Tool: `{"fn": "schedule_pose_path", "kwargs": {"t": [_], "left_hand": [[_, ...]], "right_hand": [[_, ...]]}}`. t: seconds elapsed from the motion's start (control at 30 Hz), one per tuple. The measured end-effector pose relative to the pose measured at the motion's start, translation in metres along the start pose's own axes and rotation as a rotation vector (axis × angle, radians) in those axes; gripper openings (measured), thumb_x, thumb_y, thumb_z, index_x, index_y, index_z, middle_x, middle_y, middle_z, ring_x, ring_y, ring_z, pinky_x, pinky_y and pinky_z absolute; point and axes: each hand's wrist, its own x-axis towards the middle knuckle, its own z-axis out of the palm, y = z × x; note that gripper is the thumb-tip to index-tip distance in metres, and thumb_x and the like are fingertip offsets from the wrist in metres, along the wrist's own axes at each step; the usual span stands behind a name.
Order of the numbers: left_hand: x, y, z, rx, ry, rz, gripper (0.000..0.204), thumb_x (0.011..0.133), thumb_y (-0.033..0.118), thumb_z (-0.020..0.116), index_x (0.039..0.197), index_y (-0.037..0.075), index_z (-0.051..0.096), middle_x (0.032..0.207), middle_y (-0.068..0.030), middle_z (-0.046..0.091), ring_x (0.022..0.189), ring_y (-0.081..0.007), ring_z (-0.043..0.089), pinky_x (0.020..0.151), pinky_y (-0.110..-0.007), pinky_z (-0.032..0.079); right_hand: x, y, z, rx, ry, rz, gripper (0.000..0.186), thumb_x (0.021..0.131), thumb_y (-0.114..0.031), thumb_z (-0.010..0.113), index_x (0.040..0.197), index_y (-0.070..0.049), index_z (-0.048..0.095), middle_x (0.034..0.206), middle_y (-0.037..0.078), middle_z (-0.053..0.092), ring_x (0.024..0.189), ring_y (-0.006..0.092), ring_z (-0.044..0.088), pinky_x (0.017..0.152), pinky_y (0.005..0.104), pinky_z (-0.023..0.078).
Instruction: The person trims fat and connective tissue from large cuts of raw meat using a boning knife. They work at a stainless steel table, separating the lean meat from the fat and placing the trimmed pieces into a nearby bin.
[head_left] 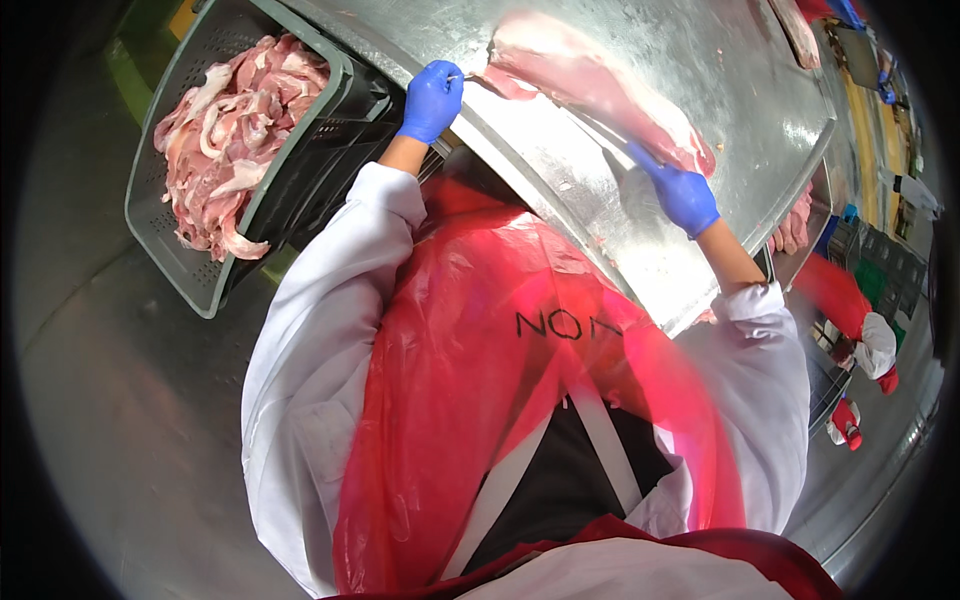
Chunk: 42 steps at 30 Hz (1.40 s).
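Observation:
A long pink piece of meat [600, 85] with a pale fatty side lies on the metal table [755, 165]. My right hand [686, 200], in a blue glove, is closed around the handle of a knife [597, 133]. Its thin blade points left along the near side of the meat. At the meat's left end, my blue-gloved left hand [433, 104] is closed in a pinch. Something thin shows between its fingertips and the loose flap of meat there, too small to make out.
On the left, a grey perforated crate [338, 85] holds a heap of meat trimmings [240, 135]. Another meat piece [795, 32] lies at the table's far right. Beyond the right edge are more meat [793, 222], dark crates [895, 265] and people in red and white.

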Motion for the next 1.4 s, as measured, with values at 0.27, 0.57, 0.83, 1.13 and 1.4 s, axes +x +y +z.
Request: {"fn": "schedule_pose_path", "kwargs": {"t": [0.27,0.57,0.83,1.13,1.4], "left_hand": [[0.000,0.013,0.001,0.024,0.015,0.060,0.006,0.088,0.011,0.067,0.088,0.006,0.065,0.083,-0.0151,0.065,0.071,-0.0307,0.065,0.066,-0.038,0.051],[-0.007,0.035,-0.021,0.044,-0.046,0.182,0.004,0.087,0.008,0.064,0.086,0.004,0.064,0.085,-0.0174,0.065,0.077,-0.0363,0.065,0.070,-0.042,0.053],[0.014,0.123,-0.162,0.120,0.019,0.373,0.009,0.087,0.003,0.072,0.095,0.001,0.069,0.090,-0.0121,0.069,0.081,-0.0243,0.066,0.075,-0.033,0.053],[0.033,0.022,-0.469,0.465,0.106,-0.099,0.009,0.096,0.006,0.065,0.099,-0.003,0.065,0.088,0.0005,0.064,0.080,-0.0090,0.056,0.077,-0.026,0.049],[0.165,0.113,-0.235,0.873,-0.633,0.183,0.068,0.083,0.029,0.075,0.140,0.003,0.051,0.124,-0.0249,0.063,0.112,-0.0391,0.063,0.093,-0.043,0.051]], "right_hand": [[0.164,-0.074,0.005,0.184,0.052,0.146,0.068,0.098,-0.021,0.051,0.157,-0.039,0.025,0.108,0.020,0.071,0.092,0.0354,0.071,0.078,0.0447,0.056],[0.027,-0.048,0.040,0.160,-0.200,0.200,0.079,0.093,-0.012,0.048,0.159,-0.043,0.016,0.086,0.020,0.069,0.071,0.0370,0.068,0.064,0.0473,0.055],[-0.086,-0.029,0.044,0.459,0.017,0.255,0.080,0.090,-0.008,0.056,0.158,-0.037,0.025,0.088,0.024,0.068,0.071,0.0418,0.066,0.066,0.0509,0.053],[-0.146,-0.019,0.087,1.039,0.630,1.087,0.076,0.096,-0.013,0.062,0.161,-0.026,0.023,0.100,0.012,0.073,0.077,0.0151,0.068,0.072,0.0303,0.055],[-0.108,0.063,0.080,0.614,0.695,0.948,0.071,0.098,-0.021,0.057,0.158,-0.037,0.024,0.109,0.019,0.073,0.086,0.0367,0.070,0.084,0.0447,0.055]]}}
